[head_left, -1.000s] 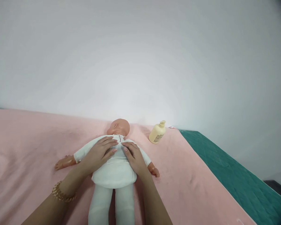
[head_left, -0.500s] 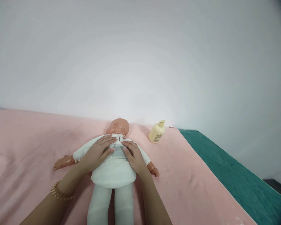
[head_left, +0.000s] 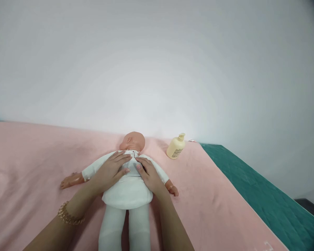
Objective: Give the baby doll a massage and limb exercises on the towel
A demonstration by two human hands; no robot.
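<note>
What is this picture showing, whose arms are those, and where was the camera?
There's no machine here: these are a person's two bare hands. The camera is worn on that person's head, looking forward and down, so the arms reach in from the bottom.

The left hand, with a gold-coloured coiled bracelet further up its arm, and the right hand rest on the upper body of a plastic-headed doll in white cloth. They touch it without gripping.

The doll lies on a smooth pink cloth. To its right stands a pale yellow pump bottle, which nobody is holding.
</note>
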